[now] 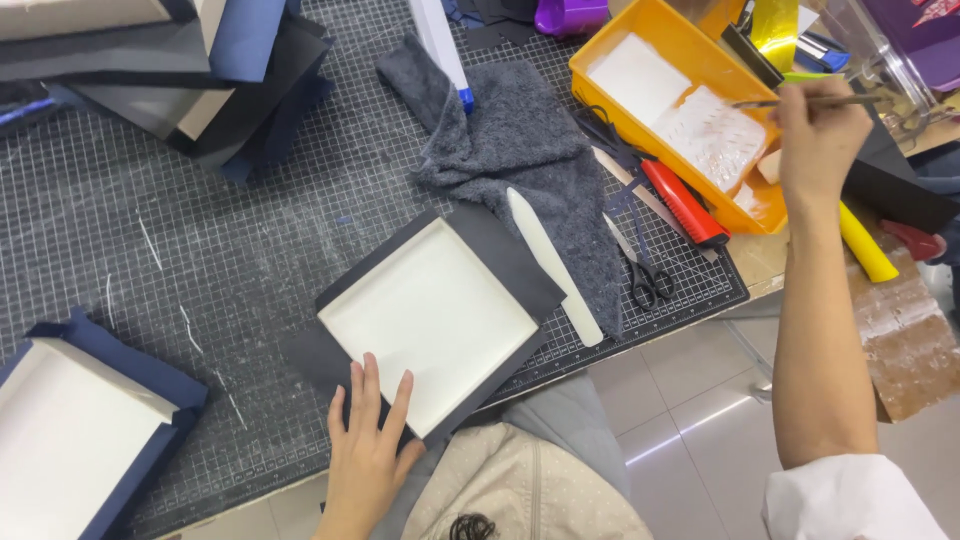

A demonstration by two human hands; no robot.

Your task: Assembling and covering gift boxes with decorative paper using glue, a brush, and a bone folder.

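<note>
Head view, left hand (362, 442) on 1 white tray (428, 322), right hand (818, 135) w/ 1 brush (800, 101)

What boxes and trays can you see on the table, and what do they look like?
White square box tray: table middle, on dark paper, left hand resting on it.
White box with navy paper: bottom left corner.
Orange bin: top right, rectangular; right hand holds a brush above it.
</note>
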